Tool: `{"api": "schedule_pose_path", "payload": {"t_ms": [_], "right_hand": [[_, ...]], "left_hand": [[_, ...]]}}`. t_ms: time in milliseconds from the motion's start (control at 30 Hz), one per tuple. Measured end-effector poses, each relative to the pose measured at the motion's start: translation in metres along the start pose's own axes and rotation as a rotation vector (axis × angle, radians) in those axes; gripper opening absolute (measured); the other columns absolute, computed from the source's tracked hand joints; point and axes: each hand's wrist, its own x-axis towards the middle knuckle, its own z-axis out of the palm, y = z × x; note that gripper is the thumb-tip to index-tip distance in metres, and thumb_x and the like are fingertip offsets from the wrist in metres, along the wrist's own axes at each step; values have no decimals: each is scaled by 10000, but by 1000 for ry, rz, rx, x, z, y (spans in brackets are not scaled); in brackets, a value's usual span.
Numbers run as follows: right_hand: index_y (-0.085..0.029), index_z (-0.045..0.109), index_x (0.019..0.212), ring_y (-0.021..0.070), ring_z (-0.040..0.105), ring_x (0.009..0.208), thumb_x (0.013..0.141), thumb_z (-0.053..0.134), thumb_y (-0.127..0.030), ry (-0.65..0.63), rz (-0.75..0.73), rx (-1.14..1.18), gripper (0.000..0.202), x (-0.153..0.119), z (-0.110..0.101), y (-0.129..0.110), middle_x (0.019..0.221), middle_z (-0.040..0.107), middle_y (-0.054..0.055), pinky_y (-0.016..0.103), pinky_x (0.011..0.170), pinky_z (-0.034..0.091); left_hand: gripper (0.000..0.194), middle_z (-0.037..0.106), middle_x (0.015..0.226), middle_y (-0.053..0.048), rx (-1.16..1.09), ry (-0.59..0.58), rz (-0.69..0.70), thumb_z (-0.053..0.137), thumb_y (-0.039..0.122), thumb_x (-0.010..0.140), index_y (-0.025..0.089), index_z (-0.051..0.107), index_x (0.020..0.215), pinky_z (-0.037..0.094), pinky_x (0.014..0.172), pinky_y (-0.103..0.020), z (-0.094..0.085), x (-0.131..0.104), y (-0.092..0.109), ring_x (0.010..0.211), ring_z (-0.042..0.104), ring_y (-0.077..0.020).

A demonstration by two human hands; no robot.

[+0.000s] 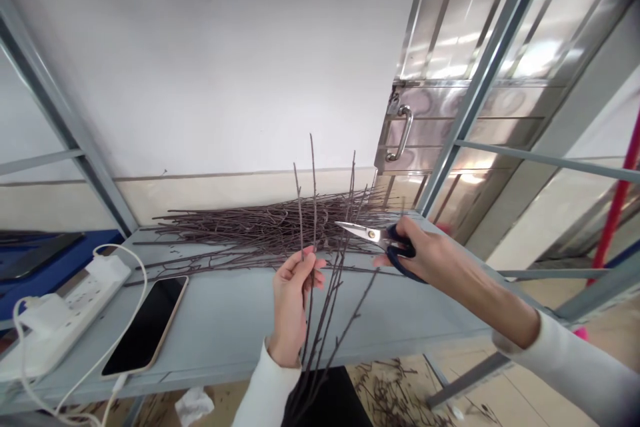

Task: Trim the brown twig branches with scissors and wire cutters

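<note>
My left hand (pixel 295 293) is closed on thin dark twigs (pixel 301 213), pinched between thumb and fingers, with their tips pointing up. More branching twigs (pixel 333 300) spread just right of that hand, and their lower ends run down toward my lap. My right hand (pixel 417 247) grips dark-handled scissors (pixel 373 235) whose blades point left and look closed or nearly so. The blade tips lie close to the upright twigs; whether they touch, I cannot tell. Behind both hands a large pile of dark twigs (pixel 250 227) lies along the back of the grey table (pixel 225 320).
A phone (pixel 147 323) with a charging cable lies at the left, beside a white power strip (pixel 70 313) with plugs. Grey metal posts (pixel 475 93) frame the table. Cut twig pieces (pixel 400 393) and a crumpled tissue (pixel 194 405) are on the floor.
</note>
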Motion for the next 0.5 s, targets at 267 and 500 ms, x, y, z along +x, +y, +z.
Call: {"api": "schedule_pose_path", "payload": {"t_ms": [267,500], "right_hand": [[-227,343,836,224,591,628,838,491,-452,-20,-165,-13,269,9,-8,-15,695,595,58,278,506,386],[-188,458,859,218,591,669,780,549,-296,-24,-250,-220,161,5,-19,-19,716,602,46,284,576,379]], "left_hand": [[353,626,584,17,-35,-117,-173,842,307,570,123,714,843,314,377,-118,0,0,5,417,448,-12],[290,655,645,-10,-50,-123,-52,838,265,595,125,690,801,368,433,-117,5,-5,-1,485,499,-29]]}}
